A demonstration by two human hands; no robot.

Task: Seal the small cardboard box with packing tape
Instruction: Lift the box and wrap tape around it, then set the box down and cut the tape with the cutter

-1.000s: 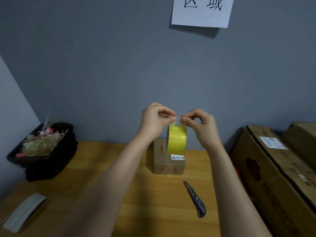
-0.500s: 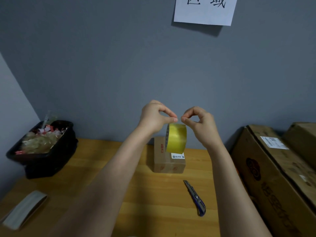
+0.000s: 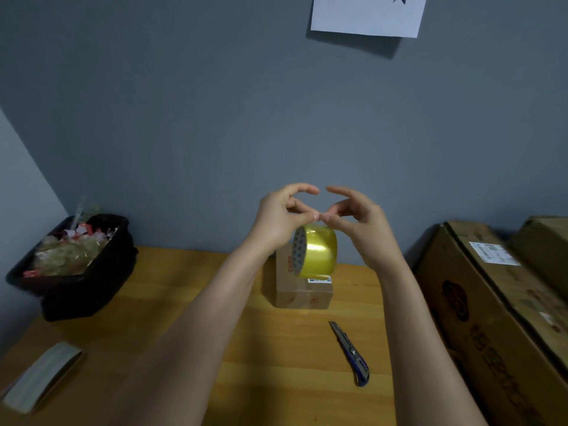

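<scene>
A small cardboard box (image 3: 302, 292) with a white label stands on the wooden table (image 3: 190, 302) near the wall. Above and in front of it hangs a yellow roll of packing tape (image 3: 316, 250). My left hand (image 3: 281, 218) and my right hand (image 3: 358, 222) both pinch the roll's top edge between thumb and fingers, their fingertips meeting over it. The roll is turned so its patterned core faces left. The roll hides part of the box's top.
A blue utility knife (image 3: 352, 355) lies on the table in front of the box. A black tray (image 3: 76, 281) full of wrappers sits at the left. A flat grey strip (image 3: 40, 376) lies at the front left. Large cardboard cartons (image 3: 498, 309) stand at the right.
The roll has turned between my fingers, showing its core side, and my forefingers have lifted apart. The camera has tilted down a little.
</scene>
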